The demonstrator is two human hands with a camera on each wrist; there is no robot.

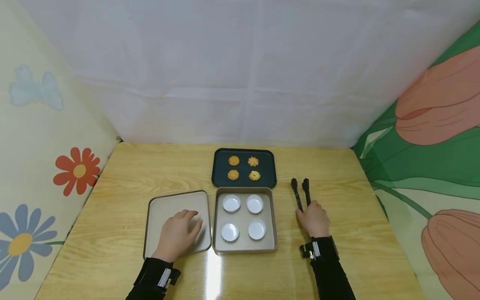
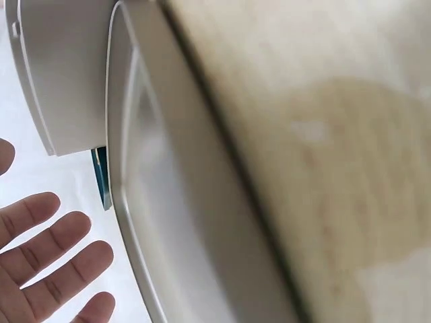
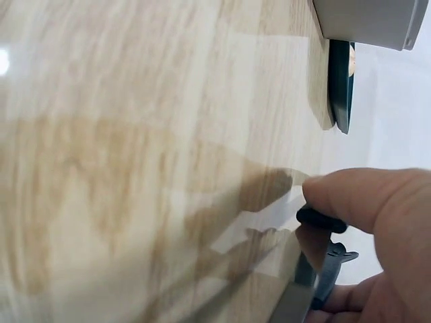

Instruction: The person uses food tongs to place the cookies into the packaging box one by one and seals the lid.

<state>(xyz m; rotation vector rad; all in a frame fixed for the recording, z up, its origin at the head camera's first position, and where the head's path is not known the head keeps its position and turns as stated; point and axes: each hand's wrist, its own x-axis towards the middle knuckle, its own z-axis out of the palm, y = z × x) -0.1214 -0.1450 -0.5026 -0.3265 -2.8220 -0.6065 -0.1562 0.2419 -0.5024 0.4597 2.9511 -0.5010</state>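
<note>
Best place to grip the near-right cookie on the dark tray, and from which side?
Pinch its outer edges with the tongs, probably from above and the right. The near-right cookie lies low and flat; bare dark tray shows to its right, while other cookies sit left and behind.

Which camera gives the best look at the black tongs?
The head view: both tips of the tongs show clearly, spread apart ahead of the right hand. The right wrist view catches them close up, partly hidden by that hand; the left wrist view shows none of them.
</note>
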